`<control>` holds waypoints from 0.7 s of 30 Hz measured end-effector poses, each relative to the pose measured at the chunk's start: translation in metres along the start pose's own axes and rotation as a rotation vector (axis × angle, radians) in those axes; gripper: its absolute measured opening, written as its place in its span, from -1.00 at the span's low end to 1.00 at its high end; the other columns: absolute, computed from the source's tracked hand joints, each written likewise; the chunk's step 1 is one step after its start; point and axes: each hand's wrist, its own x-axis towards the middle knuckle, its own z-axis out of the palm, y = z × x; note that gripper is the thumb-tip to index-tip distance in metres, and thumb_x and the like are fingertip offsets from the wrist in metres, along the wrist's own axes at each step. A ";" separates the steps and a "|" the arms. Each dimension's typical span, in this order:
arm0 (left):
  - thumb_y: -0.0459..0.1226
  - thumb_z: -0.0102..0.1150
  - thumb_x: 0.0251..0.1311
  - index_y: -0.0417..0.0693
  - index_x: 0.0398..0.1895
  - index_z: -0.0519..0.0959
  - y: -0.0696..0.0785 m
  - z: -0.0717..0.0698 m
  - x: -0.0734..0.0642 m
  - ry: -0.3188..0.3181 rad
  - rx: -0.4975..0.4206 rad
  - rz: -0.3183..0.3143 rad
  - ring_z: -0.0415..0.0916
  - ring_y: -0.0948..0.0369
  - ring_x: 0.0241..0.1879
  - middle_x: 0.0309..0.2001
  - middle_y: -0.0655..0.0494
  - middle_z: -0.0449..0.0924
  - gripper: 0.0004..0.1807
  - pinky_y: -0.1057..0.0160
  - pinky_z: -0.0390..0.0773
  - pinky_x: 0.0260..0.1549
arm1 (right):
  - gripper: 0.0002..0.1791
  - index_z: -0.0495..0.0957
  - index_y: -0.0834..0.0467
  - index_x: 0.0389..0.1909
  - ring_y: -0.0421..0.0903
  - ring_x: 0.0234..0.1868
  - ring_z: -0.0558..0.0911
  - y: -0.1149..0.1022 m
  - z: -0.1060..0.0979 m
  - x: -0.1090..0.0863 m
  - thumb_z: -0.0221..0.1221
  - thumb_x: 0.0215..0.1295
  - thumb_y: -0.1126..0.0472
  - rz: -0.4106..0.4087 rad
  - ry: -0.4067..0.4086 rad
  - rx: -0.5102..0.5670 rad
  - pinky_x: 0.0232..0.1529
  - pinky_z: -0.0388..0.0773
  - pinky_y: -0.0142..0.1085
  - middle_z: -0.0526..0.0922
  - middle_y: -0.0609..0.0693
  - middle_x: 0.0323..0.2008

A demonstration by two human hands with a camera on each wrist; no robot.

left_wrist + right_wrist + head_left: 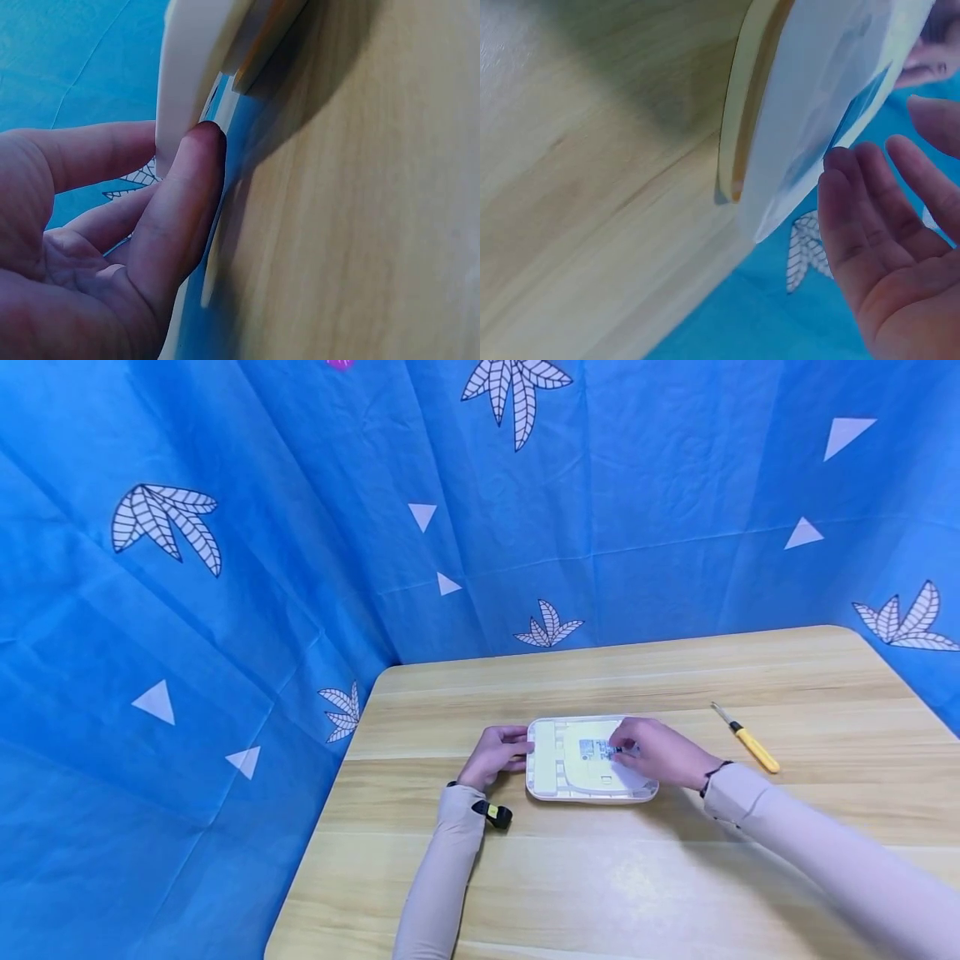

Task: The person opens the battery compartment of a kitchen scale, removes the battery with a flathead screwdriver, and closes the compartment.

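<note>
I saw the left hand pinching the white box at nine o'clock. The right hand was at three o'clock, fingers near the label; I couldn't tell if it held anything. I guessed it was picking at that spot, and that the next move needed a steady box. The box looked flat, with round corners, over the surface. Further out, at three o'clock, lay a yellow screwdriver.

wht device part hidden by R hand, label txt too sm. to read
</note>
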 end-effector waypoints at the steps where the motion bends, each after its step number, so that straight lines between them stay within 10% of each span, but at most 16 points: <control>1: -0.40 0.29 0.18 -0.21 0.23 0.50 0.000 0.000 0.000 0.001 0.001 -0.001 0.71 0.14 -0.16 0.11 -0.12 0.62 -0.50 0.21 0.78 -0.18 | -0.81 0.69 0.21 -0.16 -0.07 -0.15 0.66 -0.002 0.002 0.000 0.32 0.20 0.29 -0.025 0.003 -0.032 -0.10 0.71 -0.16 0.71 0.04 -0.21; 21: -0.42 0.30 0.17 -0.21 0.24 0.50 0.000 0.000 0.002 -0.005 -0.024 0.006 0.70 0.13 -0.14 0.14 -0.16 0.61 -0.48 0.20 0.77 -0.17 | -0.74 0.55 -0.01 -0.64 -0.26 -0.43 0.49 -0.027 0.022 -0.008 0.24 0.14 0.37 -0.217 0.010 -0.377 -0.52 0.47 -0.47 0.59 -0.15 -0.46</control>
